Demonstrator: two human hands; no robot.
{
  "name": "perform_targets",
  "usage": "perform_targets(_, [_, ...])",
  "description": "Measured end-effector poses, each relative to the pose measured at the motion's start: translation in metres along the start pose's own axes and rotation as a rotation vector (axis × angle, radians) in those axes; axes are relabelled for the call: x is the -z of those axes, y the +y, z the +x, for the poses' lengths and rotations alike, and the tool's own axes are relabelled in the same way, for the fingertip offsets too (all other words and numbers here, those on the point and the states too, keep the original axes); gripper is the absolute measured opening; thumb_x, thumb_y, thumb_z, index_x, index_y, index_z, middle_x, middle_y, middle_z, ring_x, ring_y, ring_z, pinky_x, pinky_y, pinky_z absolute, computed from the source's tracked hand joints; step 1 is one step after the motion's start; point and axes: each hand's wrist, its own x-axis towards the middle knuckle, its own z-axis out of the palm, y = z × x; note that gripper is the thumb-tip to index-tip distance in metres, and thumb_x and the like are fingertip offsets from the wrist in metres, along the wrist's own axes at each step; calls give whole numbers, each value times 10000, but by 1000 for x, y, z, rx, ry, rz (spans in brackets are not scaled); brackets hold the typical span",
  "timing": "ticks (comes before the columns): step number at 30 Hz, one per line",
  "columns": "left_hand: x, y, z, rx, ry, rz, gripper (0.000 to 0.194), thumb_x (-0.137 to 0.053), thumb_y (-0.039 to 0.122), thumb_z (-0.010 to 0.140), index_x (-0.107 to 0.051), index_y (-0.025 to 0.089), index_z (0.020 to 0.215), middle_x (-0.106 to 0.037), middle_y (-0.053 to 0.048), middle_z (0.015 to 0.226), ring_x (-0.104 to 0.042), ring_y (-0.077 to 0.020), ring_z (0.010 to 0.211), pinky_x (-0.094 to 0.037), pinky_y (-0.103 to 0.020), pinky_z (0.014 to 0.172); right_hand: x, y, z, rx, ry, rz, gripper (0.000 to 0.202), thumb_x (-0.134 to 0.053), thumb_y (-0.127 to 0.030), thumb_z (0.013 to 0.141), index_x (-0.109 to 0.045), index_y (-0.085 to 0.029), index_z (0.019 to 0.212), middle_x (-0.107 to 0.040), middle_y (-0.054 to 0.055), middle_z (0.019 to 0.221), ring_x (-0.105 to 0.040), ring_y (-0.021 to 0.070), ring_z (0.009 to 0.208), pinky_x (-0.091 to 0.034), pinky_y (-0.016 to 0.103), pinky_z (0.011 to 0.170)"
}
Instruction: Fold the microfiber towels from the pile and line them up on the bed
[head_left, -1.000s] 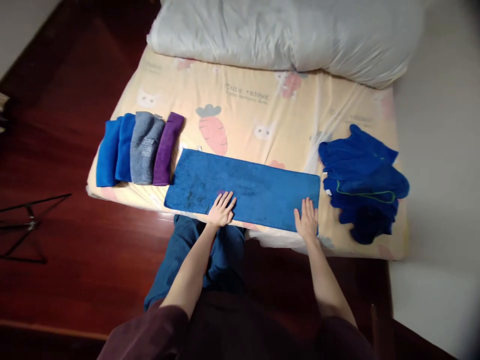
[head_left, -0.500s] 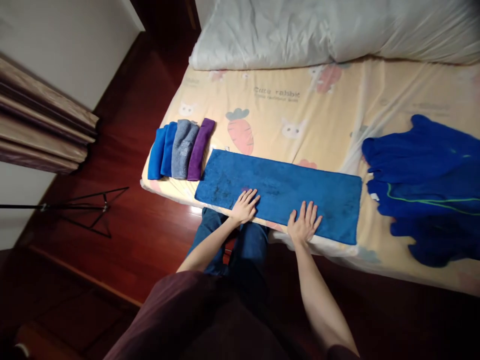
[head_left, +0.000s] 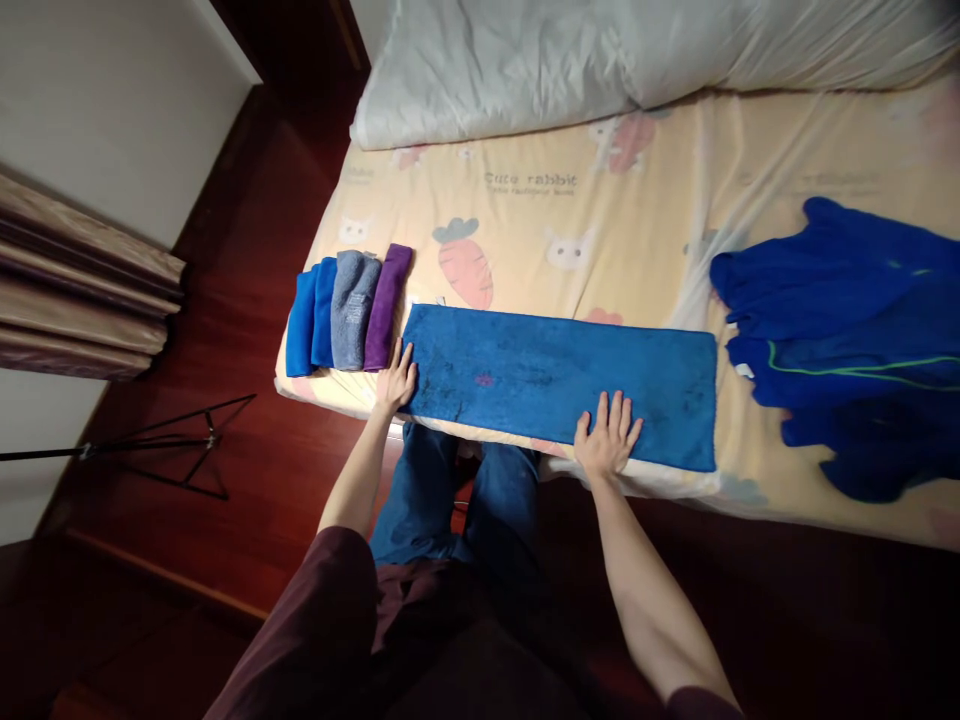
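Observation:
A long blue towel (head_left: 525, 365) lies flat along the bed's near edge, with a small purple spot and some dark patches on it. My left hand (head_left: 396, 378) rests at the towel's left end, fingers spread, close to the purple roll. On the near edge, right of the middle, my right hand (head_left: 606, 437) lies flat with its fingers apart. Left of the towel stand rolled or folded cloths side by side: a purple one (head_left: 388, 308), a grey one (head_left: 351, 312) and two blue ones (head_left: 301, 325).
Crumpled dark blue clothes (head_left: 847, 340) lie on the bed at the right. A pale quilt (head_left: 525, 75) covers the bed's far side. A black tripod (head_left: 180, 443) stands on the floor at the left, near a curtain (head_left: 75, 285).
My left hand has moved left along the towel, from near its middle to its left end. My right hand stays on the same part. The view has shifted slightly.

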Motion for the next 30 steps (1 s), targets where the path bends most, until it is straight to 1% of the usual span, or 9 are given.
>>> perform_targets(5, [3, -4, 1, 24, 14, -18, 615, -300, 448, 1050, -334, 203, 1613, -195, -97, 1698, -510, -313, 1402, -476, -439, 1119, 0, 0, 1, -3, -9, -14, 606, -359, -333, 1014, -376, -126, 1584, -329, 148, 1656, -255, 295, 1552, -177, 597, 1246])
perform_targets(7, [1, 9, 0, 21, 61, -24, 622, -283, 424, 1051, -322, 160, 1614, -184, -107, 1701, -397, -311, 1488, -425, -457, 1169, 0, -1, 1, -3, -12, -18, 609, -360, -329, 1014, -363, -129, 1590, -330, 147, 1656, -252, 292, 1552, -175, 597, 1247])
perform_targets(10, [-9, 41, 7, -137, 92, -22, 627, -304, 414, 1046, -344, 118, 1597, -173, -100, 1707, -170, -288, 1581, -234, -496, 1278, 0, -2, 2, 0, -16, -23, 614, -362, -322, 1013, -347, -134, 1598, -324, 148, 1658, -245, 293, 1555, -173, 600, 1246])
perform_targets(12, [-17, 60, 24, -179, 92, -35, 641, -328, 425, 1039, -345, 103, 1593, -180, -109, 1705, -92, -281, 1595, -141, -513, 1298, 1, -3, 2, -1, -22, -24, 620, -359, -317, 1013, -328, -141, 1607, -318, 148, 1661, -244, 298, 1555, -176, 608, 1243])
perform_targets(14, [-24, 68, 50, -79, 120, -62, 671, -339, 437, 1032, -326, 69, 1593, -185, -148, 1698, -92, -289, 1594, -121, -521, 1297, 1, -3, 3, -2, -27, -22, 626, -356, -319, 1014, -311, -149, 1615, -314, 148, 1662, -246, 302, 1555, -179, 613, 1240])
perform_targets(18, [-33, 58, 102, 90, 172, -78, 734, -352, 480, 1021, -275, 40, 1604, -196, -181, 1690, -129, -292, 1589, -125, -505, 1293, -1, 0, 4, -12, -41, -21, 625, -346, -328, 1018, -309, -149, 1616, -305, 146, 1666, -236, 303, 1560, -162, 608, 1246])
perform_targets(21, [-36, 51, 116, 109, 171, -78, 747, -343, 489, 1023, -246, 41, 1613, -196, -176, 1692, -131, -285, 1588, -120, -492, 1292, -2, -2, 5, -27, -67, -23, 622, -335, -338, 1024, -314, -141, 1614, -285, 137, 1676, -206, 290, 1571, -135, 593, 1257])
perform_targets(26, [-22, 54, 77, 0, 114, -126, 710, -318, 458, 1029, -301, 23, 1590, -182, -186, 1694, -88, -303, 1592, -55, -515, 1291, 10, -8, 11, -70, -134, 6, 606, -301, -373, 1037, -354, -153, 1599, -275, 113, 1683, -186, 262, 1576, -115, 562, 1271])
perform_targets(30, [-5, 26, 15, -139, 43, -143, 698, -306, 470, 1023, -333, 62, 1589, -207, -169, 1692, -143, -323, 1581, -177, -527, 1265, 28, 31, 19, -19, -199, 48, 574, -288, -385, 1048, -405, -195, 1578, -305, 88, 1675, -219, 220, 1566, -164, 505, 1277])
